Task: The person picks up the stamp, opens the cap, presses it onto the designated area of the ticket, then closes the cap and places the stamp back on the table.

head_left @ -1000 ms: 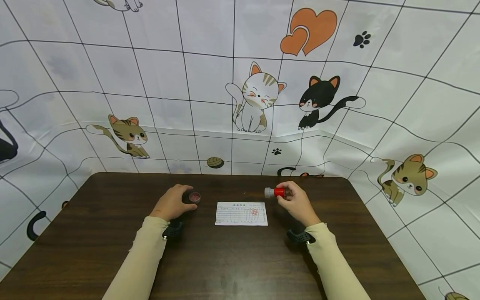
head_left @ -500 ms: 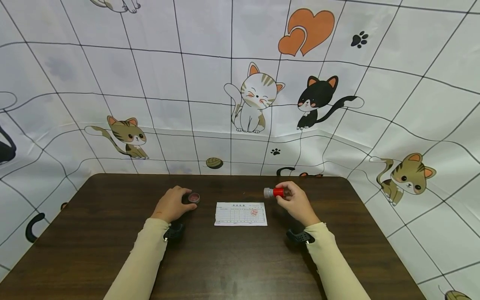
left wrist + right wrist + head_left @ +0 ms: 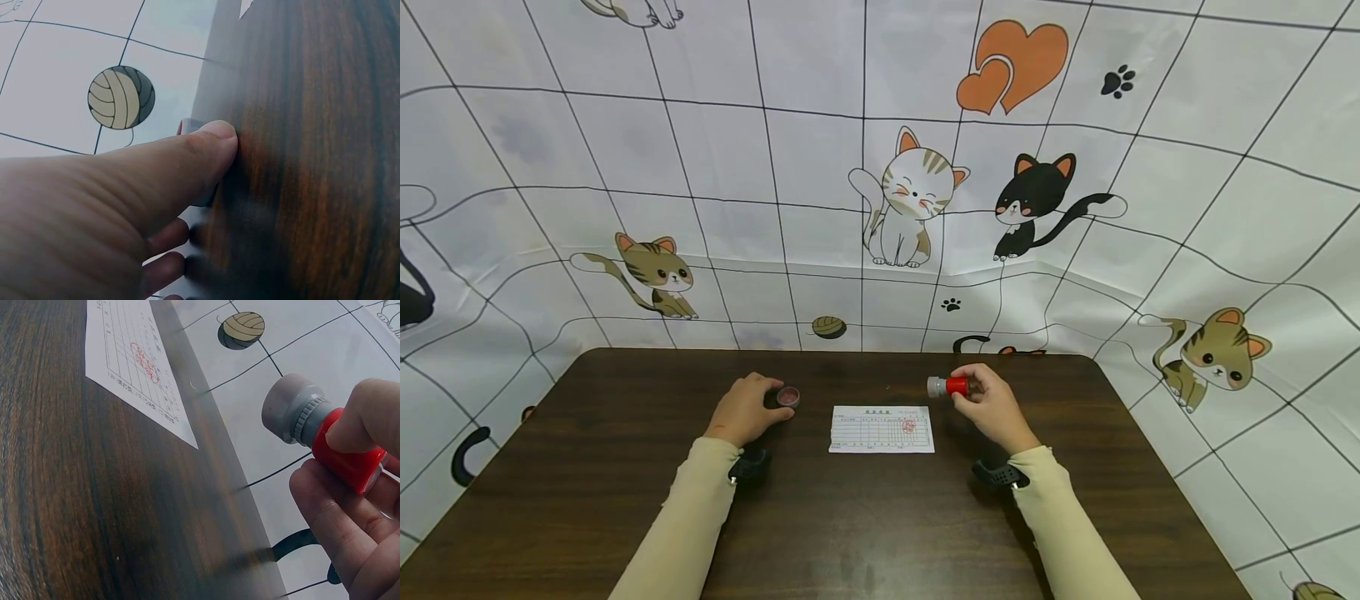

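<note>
My left hand pinches a small round cap between thumb and forefinger at the table's far left. The cap has a grey rim and a dull reddish inside. In the left wrist view the thumb hides most of that cap. On the right, my right hand grips a stamp by its red handle, its grey head pointing left. The right wrist view shows the stamp from close by, held above the table. A white printed form lies between the hands, bearing a round red imprint.
The dark wooden table has its far edge just beyond the hands. Behind it hangs a white gridded sheet printed with cartoon cats. Black bands circle both wrists.
</note>
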{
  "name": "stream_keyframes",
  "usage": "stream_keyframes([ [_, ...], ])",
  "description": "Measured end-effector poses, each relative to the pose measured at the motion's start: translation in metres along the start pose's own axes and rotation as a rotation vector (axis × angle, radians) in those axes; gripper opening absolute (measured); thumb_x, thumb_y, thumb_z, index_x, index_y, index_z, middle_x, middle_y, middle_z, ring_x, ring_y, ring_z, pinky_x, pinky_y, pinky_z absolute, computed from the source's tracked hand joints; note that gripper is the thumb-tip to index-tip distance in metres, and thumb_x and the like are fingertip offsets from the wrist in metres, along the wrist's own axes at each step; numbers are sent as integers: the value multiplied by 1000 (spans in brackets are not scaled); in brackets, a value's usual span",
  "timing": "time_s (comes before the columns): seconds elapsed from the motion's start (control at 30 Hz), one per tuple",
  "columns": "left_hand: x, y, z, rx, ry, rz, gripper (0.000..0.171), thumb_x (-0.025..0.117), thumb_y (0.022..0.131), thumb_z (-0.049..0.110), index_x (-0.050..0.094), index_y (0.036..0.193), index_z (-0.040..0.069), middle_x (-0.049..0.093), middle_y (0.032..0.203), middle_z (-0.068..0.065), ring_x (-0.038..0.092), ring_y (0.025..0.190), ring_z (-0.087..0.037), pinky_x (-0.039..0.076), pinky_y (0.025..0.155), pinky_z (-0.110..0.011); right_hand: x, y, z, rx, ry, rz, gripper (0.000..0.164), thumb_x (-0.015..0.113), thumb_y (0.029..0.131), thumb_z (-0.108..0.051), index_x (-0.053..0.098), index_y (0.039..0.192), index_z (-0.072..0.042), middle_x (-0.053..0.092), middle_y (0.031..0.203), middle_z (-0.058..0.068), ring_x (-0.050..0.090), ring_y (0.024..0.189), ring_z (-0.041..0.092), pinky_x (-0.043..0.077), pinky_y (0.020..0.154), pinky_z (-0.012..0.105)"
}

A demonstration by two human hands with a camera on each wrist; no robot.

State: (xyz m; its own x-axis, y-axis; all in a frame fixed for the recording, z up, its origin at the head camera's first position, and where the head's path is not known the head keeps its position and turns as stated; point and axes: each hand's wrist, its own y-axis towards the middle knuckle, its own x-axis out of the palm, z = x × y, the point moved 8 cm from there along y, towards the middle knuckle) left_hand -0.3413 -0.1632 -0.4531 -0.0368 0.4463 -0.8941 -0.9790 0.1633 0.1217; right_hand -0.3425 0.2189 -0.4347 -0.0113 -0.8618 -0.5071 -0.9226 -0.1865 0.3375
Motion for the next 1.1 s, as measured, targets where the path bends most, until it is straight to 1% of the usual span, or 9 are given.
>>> stream_keyframes([
  [0.5, 2, 0, -3, -19, 8, -3, 59, 74, 81, 37, 59, 128, 4, 54, 125, -21, 47, 117, -41, 38, 95, -59, -1, -1, -3, -15, -5, 5, 29, 66, 84, -3, 59, 111, -12, 59, 108, 6, 62, 89, 20, 54, 75, 26],
  [0.8, 2, 1, -4, -4, 16, 15, 52, 74, 82, 37, 63, 121, 5, 57, 120, -19, 51, 111, -38, 43, 91, -56, 1, -1, -3, -5, 8, -2, 29, 65, 85, -2, 59, 111, -11, 59, 108, 6, 62, 90, 20, 54, 75, 26],
  [0.97, -1, 2, -1, 11, -40, 47, 50, 73, 83, 35, 63, 122, 7, 61, 121, -16, 55, 112, -37, 43, 92, -55, 2, -1, -5, 0, 20, -9, 29, 65, 85, -2, 58, 112, -11, 58, 109, 6, 62, 91, 20, 54, 75, 25],
  [1.1, -6, 4, 2, 23, -95, 92, 45, 74, 82, 34, 66, 119, 10, 65, 116, -11, 60, 107, -32, 46, 90, -51, 2, -1, -8, -12, 26, -7, 30, 65, 85, -1, 59, 112, -11, 58, 110, 6, 62, 91, 20, 54, 75, 25],
])
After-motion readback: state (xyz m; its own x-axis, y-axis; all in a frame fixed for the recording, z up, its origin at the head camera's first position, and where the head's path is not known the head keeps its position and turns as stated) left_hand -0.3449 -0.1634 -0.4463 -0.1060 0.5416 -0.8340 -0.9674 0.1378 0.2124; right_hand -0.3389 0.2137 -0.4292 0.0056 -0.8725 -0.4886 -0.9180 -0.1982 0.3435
